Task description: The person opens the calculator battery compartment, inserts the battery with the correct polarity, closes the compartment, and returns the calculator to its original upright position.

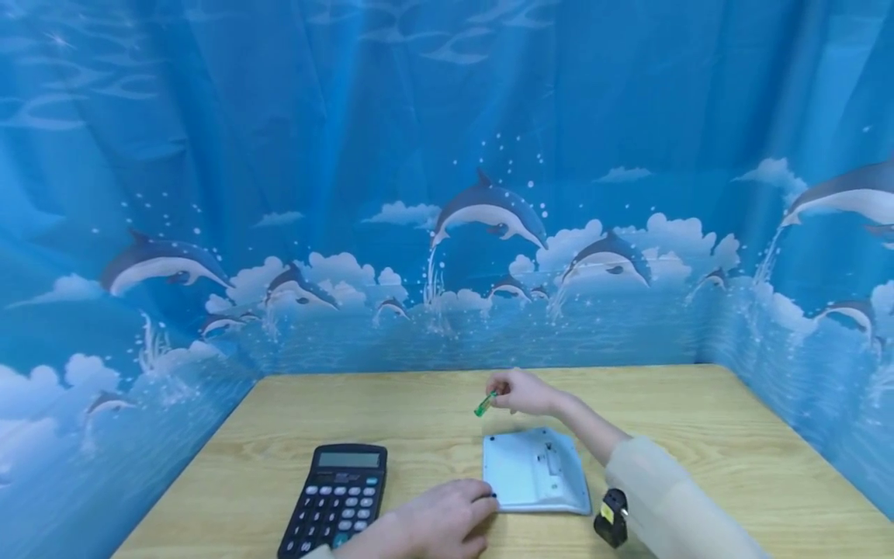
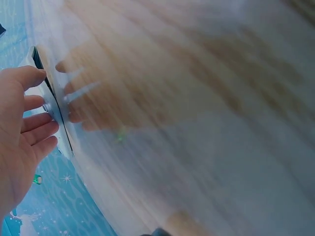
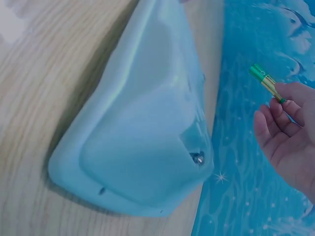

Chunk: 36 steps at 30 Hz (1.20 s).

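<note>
A light blue calculator-like device [image 1: 520,466] lies face down on the table, with a small open compartment [image 1: 549,458] on its back. My left hand [image 1: 447,516] rests at the device's near left corner; in the left wrist view its fingers [image 2: 42,130] are fairly straight along the edge. Above the far side of the device, my right hand [image 1: 520,392] pinches a green and gold battery [image 3: 263,78] by one end between thumb and fingers. The compartment's inside is too small to make out in the head view. A metal contact [image 3: 198,158] shows in the right wrist view.
To the left of my left hand lies a black calculator [image 1: 338,497], face up with its screen away from me. A wooden table [image 1: 419,435] carries everything. Behind and beside it hangs a blue dolphin-print curtain [image 1: 391,155]. A black wrist camera [image 1: 611,516] sits on the right sleeve.
</note>
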Available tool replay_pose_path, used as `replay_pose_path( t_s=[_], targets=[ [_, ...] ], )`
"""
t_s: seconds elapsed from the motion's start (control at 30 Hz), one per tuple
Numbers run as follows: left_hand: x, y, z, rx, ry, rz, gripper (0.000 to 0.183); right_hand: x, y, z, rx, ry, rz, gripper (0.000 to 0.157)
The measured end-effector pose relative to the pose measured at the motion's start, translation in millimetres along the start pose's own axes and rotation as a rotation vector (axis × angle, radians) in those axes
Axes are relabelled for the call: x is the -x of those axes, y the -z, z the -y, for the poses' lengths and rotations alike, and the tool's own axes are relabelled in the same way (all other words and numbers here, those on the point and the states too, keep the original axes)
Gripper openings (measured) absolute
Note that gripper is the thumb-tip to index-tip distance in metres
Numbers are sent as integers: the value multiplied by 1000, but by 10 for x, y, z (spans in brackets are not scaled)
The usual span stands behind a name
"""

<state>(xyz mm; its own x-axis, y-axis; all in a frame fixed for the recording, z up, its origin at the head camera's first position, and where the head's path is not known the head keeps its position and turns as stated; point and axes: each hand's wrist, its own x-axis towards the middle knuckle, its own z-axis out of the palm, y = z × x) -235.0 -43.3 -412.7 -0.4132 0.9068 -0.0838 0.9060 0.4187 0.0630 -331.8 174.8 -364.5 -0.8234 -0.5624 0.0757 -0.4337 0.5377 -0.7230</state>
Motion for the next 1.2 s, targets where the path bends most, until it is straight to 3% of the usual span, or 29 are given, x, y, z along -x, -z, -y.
replay_pose_path(
  t_s=[0.17, 0.4, 0.57, 0.7, 0.9, 1.2],
  targets=[
    [-22, -14, -3, -14, 12, -9, 38, 96, 81, 5, -70, -41, -47, 18],
    [-45, -39, 11, -44, 0, -76, 29, 230, 167, -7, -89, -44, -87, 20],
    [-67, -51, 10, -43, 6, -88, 26, 336, 198, -60, -102, -67, -110, 19],
    [-89, -44, 10, -28, 11, -97, 21, 433, 230, -101, -131, -98, -113, 20],
    [-119, -39, -1, -111, -31, -167, 15, 600, 274, -172, -123, -102, -89, 17],
    [-150, -46, -12, -115, -31, -175, 14, 811, 289, -263, -104, -136, -75, 17]
  ],
)
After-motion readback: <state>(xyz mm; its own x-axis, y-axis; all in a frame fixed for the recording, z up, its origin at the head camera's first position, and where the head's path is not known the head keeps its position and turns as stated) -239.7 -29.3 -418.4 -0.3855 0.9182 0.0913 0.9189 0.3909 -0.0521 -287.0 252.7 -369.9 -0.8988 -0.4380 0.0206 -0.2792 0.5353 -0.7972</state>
